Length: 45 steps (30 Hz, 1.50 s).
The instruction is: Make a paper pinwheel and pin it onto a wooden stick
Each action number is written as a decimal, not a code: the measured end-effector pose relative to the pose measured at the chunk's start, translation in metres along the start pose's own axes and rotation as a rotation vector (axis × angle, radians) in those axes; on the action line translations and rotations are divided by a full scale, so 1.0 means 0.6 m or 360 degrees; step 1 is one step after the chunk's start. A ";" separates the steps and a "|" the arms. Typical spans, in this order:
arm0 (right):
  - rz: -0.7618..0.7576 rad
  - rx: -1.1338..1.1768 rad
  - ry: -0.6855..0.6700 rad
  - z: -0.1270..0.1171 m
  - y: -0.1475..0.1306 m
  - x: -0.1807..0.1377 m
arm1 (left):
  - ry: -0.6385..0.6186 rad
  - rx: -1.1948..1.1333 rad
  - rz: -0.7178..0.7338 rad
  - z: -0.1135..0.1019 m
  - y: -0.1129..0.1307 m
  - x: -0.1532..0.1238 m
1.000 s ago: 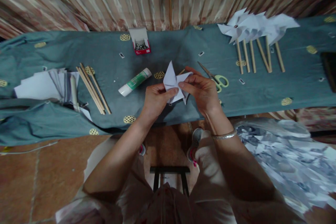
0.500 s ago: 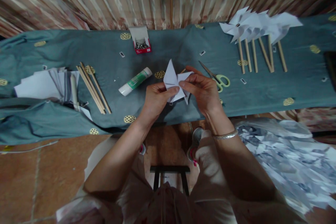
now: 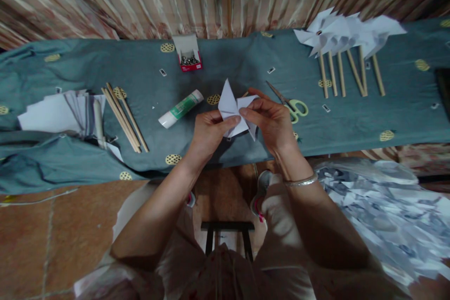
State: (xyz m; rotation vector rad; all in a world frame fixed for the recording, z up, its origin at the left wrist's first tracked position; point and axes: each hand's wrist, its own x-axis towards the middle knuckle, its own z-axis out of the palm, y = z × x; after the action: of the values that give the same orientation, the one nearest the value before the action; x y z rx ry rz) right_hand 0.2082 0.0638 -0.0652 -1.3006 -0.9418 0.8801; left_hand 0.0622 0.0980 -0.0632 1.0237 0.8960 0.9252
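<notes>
Both hands hold a white folded paper pinwheel above the front edge of the teal cloth-covered table. My left hand pinches its lower left side with thumb and fingers closed. My right hand pinches its centre from the right, fingers curled. One pointed paper vane sticks up behind the fingers. A glue stick lies just left of the hands, and green-handled scissors lie just right of them.
A red box of pins stands open at the back. Wooden sticks and a stack of white paper lie at the left. Finished pinwheels on sticks lie at the right. Paper scraps pile on the floor.
Almost nothing moved. The hands keep their pinch on the paper pinwheel in the same place; the view shifted very slightly.
</notes>
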 end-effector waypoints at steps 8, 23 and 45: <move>0.0010 -0.0036 -0.0003 0.000 -0.001 -0.002 | 0.0013 0.0017 -0.0030 0.003 0.005 -0.003; -0.0058 -0.0091 0.0006 0.000 0.001 -0.003 | 0.0098 0.0051 -0.0025 0.006 0.005 -0.003; -0.0077 0.0053 0.0118 -0.018 -0.008 0.003 | 0.0174 -0.0104 -0.0080 0.003 0.008 0.007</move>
State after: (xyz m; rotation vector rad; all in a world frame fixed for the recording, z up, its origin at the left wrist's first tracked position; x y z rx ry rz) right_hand 0.2189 0.0608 -0.0609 -1.2686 -0.8936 0.8020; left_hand 0.0642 0.1023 -0.0588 0.8977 0.9721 0.9688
